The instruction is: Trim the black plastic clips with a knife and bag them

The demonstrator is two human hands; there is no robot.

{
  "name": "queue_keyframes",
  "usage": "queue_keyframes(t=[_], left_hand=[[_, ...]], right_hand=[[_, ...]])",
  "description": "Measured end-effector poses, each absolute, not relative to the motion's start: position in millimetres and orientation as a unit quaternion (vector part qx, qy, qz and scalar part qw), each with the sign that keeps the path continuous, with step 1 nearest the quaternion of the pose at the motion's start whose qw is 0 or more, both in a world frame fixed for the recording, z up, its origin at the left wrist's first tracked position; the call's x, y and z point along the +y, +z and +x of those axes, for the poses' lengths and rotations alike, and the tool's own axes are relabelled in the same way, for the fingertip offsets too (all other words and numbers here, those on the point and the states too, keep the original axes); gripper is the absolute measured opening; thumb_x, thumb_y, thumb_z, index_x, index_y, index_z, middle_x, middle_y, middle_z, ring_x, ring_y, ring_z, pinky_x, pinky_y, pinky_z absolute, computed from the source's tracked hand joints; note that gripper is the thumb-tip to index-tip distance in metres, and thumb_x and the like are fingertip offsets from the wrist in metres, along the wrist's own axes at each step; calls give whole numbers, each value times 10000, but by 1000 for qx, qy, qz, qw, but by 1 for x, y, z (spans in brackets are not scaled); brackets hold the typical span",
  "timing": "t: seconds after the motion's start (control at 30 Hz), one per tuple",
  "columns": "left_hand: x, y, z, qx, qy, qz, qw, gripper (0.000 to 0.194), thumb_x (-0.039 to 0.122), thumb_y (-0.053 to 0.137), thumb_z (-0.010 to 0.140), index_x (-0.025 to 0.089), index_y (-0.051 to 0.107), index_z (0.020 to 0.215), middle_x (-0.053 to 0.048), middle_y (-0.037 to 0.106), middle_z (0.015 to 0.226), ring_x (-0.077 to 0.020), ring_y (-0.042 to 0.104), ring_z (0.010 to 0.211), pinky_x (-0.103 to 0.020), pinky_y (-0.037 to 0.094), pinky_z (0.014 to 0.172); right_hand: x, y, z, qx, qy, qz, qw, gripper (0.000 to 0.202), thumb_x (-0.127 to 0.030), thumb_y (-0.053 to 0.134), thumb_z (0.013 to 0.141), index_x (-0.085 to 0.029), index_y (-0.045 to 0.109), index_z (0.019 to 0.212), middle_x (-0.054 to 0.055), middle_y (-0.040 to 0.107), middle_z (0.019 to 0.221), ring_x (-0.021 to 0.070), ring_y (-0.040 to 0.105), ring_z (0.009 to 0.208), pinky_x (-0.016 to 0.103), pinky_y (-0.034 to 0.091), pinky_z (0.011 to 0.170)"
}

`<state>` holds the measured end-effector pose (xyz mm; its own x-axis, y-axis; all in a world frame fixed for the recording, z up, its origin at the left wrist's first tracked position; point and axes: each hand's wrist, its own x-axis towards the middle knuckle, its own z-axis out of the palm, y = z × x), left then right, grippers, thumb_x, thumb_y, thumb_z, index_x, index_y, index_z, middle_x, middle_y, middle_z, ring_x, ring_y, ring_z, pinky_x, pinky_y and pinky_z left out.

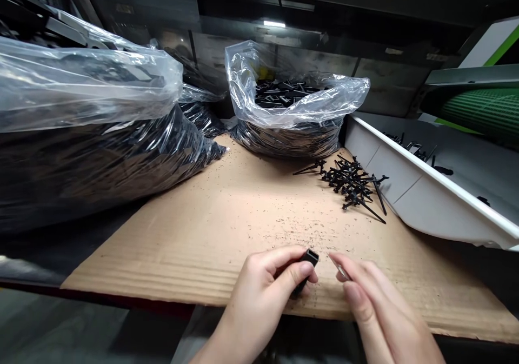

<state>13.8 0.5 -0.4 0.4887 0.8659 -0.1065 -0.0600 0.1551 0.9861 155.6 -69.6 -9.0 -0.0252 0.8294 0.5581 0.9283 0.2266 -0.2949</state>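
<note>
My left hand point(267, 288) grips a small black rectangular part point(310, 257) with an open end, between thumb and fingers, over the front edge of the cardboard point(194, 245). To its right, my right hand point(377, 304) pinches a small, thin metallic piece point(343, 271) between thumb and index finger; its full shape is hidden. The two hands are a short way apart. Small dark shavings lie scattered on the cardboard beyond them. A pile of black pronged plastic parts point(351, 180) rests farther back, right of centre.
A large clear bag of dark parts point(97, 153) fills the left side. Another open bag point(287, 137) stands at the back centre. On the right is a white tray point(430, 177) with black pieces inside, below a green ribbed roll point(482, 107).
</note>
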Motion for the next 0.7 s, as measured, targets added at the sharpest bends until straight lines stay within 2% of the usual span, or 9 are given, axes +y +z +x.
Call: queue_keyframes(t=[0.1, 0.3, 0.5, 0.7], left_hand=[[-3, -1, 13, 402, 373, 585, 597, 110, 183, 572, 750, 153, 677, 731, -11, 653, 695, -124, 556, 622, -181, 436, 571], [-4, -3, 14, 404, 373, 667, 503, 166, 204, 546, 771, 158, 682, 688, -15, 648, 649, -141, 563, 593, -195, 431, 543], [-3, -3, 14, 399, 365, 684, 489, 183, 223, 531, 785, 156, 673, 691, -18, 653, 659, -146, 567, 590, -202, 433, 550], [-3, -3, 11, 380, 350, 688, 510, 169, 206, 537, 795, 165, 664, 691, -4, 628, 651, -143, 566, 615, -203, 423, 576]], right_hand=[[-70, -11, 159, -708, -74, -596, 371, 201, -207, 488, 814, -144, 606, 965, 61, 635, 750, 168, 621, 695, 240, 488, 627], [-64, -17, 147, -699, -59, -573, 425, 143, -148, 527, 792, -156, 604, 913, 38, 597, 672, 142, 552, 609, 247, 420, 600], [-64, -18, 148, -694, -67, -584, 417, 129, -156, 527, 793, -152, 619, 884, 35, 583, 639, 136, 539, 594, 246, 421, 610], [-61, -18, 160, -722, -94, -584, 359, 165, -187, 511, 800, -144, 617, 918, 43, 614, 689, 141, 580, 608, 236, 451, 590]])
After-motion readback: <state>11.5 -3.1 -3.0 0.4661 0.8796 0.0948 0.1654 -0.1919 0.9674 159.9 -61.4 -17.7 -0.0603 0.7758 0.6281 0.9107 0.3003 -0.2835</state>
